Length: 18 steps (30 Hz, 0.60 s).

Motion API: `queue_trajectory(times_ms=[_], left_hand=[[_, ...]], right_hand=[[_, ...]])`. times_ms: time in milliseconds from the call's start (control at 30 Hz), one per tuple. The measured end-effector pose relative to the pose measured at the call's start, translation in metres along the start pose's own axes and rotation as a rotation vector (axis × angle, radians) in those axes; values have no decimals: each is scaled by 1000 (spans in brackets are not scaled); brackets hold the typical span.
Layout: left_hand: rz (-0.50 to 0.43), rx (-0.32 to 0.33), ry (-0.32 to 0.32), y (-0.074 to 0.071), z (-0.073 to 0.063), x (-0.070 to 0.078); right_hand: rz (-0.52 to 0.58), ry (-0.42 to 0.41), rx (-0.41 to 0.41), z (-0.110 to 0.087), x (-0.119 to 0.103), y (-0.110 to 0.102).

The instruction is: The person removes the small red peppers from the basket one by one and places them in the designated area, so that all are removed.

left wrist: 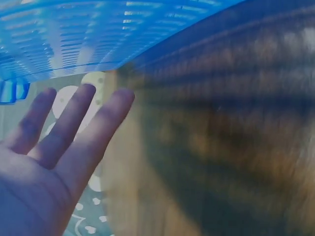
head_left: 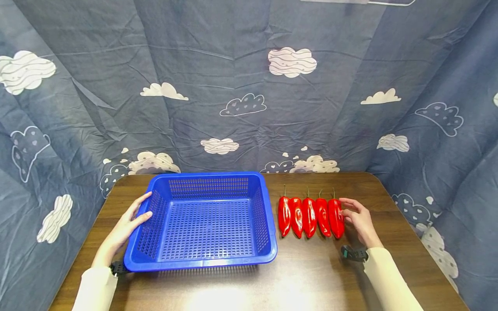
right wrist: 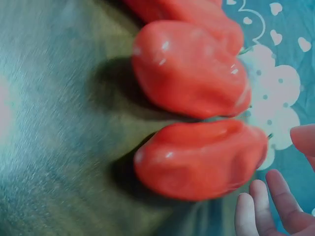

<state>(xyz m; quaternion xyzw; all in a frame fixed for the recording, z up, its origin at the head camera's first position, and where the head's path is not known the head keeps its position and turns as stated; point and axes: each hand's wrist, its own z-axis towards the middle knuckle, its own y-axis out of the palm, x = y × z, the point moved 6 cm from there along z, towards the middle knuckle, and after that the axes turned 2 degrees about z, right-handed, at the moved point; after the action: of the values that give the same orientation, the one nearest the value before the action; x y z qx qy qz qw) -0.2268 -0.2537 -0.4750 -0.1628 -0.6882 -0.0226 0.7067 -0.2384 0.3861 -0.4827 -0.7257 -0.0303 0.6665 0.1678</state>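
Note:
A blue plastic basket [head_left: 208,229] with slotted walls stands on the left side of the table, with nothing inside it. My left hand [head_left: 126,222] is at its left rim, thumb and index finger reaching over the edge. In the left wrist view three fingers [left wrist: 106,115] stretch straight beside the basket wall [left wrist: 88,42]. Several glossy red peppers with green stems lie side by side to the right of the basket, stems away from me. Beside the rightmost pepper [head_left: 336,218] is my right hand [head_left: 359,220], its fingers spread and loosely bent, fingertips right at the pepper's side.
The brown wooden table [head_left: 303,276] carries the basket and peppers. A dark blue curtain with cloud prints [head_left: 249,129] hangs right behind the table and along both sides. Each wrist wears a black strap, one being the right wrist's strap [head_left: 355,254].

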Motion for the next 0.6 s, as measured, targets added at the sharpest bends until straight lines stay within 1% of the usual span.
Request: queue_trajectory(times_ms=[133, 167, 233, 333, 400, 533, 600], left_hand=[[148, 46, 71, -6, -1, 10], [168, 48, 84, -7, -1, 13], [172, 35, 103, -9, -3, 19], [199, 9, 114, -12, -6, 28], [239, 4, 115, -14, -9, 34], [399, 49, 146, -17, -16, 50], [453, 67, 175, -15, -18, 60]], right_hand=[[19, -29, -1, 0, -8, 1], [25, -35, -5, 0, -11, 1], [38, -47, -11, 0, -16, 4], [53, -69, -13, -2, -26, 10], [54, -90, -14, -4, -33, 14], [51, -140, -35, -8, -48, 24], [42, -171, -52, -10, -55, 30]])
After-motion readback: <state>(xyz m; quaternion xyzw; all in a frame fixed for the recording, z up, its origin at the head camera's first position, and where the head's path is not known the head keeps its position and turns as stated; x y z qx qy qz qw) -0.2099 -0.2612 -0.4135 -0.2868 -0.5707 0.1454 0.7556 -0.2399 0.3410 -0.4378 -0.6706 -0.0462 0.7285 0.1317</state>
